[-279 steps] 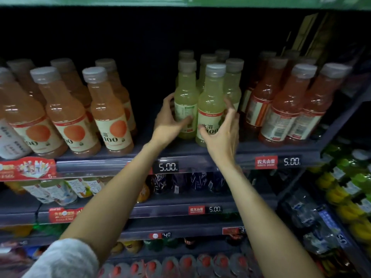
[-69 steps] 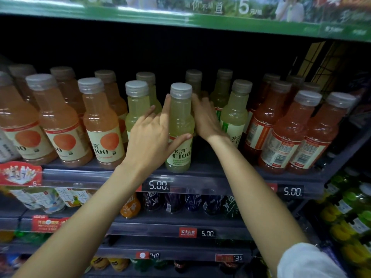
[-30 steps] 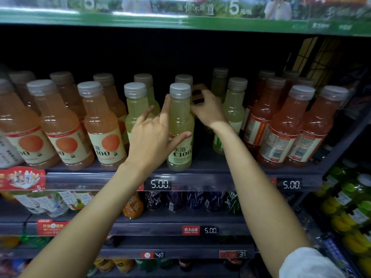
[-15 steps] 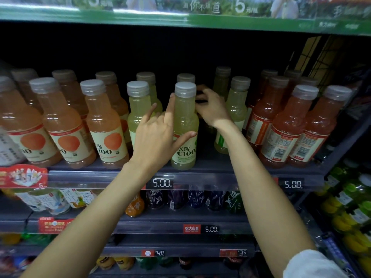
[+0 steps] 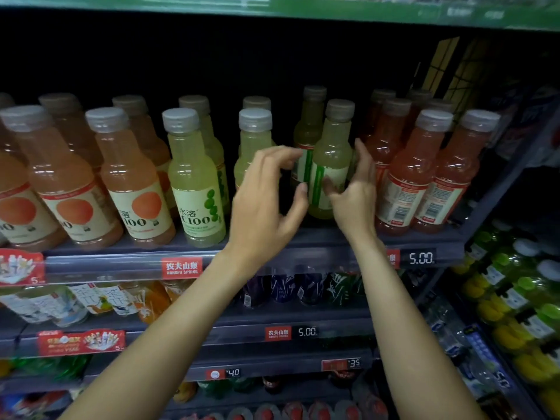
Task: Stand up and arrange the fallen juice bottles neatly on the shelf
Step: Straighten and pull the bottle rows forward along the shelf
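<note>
On the upper shelf [image 5: 127, 262] I count seven pale green juice bottles [image 5: 197, 183] standing upright: two rows at the left and centre, and a rearward cluster to the right. To the left stand at least six orange juice bottles [image 5: 133, 177]; the count runs off the frame edge. At the right stand six red juice bottles [image 5: 406, 177], and two hands [image 5: 263, 204] reach in.
</note>
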`<state>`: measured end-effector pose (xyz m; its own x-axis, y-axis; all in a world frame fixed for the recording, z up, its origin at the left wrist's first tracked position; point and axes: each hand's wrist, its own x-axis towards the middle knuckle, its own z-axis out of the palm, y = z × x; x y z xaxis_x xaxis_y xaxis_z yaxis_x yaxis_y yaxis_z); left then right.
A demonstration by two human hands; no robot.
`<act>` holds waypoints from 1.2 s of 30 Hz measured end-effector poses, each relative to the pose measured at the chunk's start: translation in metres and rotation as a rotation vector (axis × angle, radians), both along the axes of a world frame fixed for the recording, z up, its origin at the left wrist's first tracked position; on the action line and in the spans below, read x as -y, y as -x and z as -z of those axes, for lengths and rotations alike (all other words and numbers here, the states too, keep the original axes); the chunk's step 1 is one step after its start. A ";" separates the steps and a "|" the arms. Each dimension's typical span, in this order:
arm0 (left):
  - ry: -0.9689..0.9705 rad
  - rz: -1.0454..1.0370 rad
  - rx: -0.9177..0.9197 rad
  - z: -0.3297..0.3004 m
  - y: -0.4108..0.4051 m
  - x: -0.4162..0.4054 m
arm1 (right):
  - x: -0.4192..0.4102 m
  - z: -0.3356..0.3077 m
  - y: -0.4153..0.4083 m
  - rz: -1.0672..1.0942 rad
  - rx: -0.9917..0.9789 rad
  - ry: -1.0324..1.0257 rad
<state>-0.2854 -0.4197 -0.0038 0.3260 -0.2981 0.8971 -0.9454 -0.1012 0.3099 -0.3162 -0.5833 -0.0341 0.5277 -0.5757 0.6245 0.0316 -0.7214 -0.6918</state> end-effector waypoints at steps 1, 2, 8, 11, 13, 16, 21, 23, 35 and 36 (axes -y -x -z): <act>-0.039 0.026 -0.075 -0.001 0.001 0.010 | 0.002 0.002 -0.004 -0.077 -0.034 -0.076; -0.075 0.047 -0.151 -0.002 0.004 0.021 | 0.005 0.002 -0.005 -0.135 -0.061 -0.147; -0.126 0.059 -0.297 -0.009 -0.005 0.060 | 0.009 0.000 -0.001 -0.169 -0.121 -0.244; -0.165 0.011 -0.267 -0.007 -0.006 0.060 | 0.007 0.000 0.013 -0.231 -0.140 -0.173; -0.201 -0.030 -0.234 -0.003 -0.007 0.056 | 0.003 -0.002 0.023 -0.310 -0.149 -0.179; -0.229 -0.100 -0.162 0.000 -0.006 0.051 | 0.002 0.000 0.033 -0.383 -0.141 -0.198; -0.279 -0.213 -0.067 -0.005 0.008 0.042 | 0.012 -0.005 0.043 -0.481 -0.162 -0.211; -0.255 -0.212 -0.070 -0.007 0.010 0.036 | 0.017 -0.011 0.042 -0.469 -0.108 -0.164; -0.116 -0.142 -0.057 0.003 0.016 0.013 | 0.042 -0.066 -0.050 -0.077 -0.241 0.260; -0.113 -0.141 -0.058 0.003 0.016 0.013 | 0.044 -0.070 -0.058 -0.076 -0.286 0.291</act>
<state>-0.3013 -0.4327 -0.0067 0.4216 -0.3431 0.8393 -0.9003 -0.2689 0.3423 -0.2578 -0.6269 0.0362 0.7378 -0.3498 0.5773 -0.0718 -0.8911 -0.4481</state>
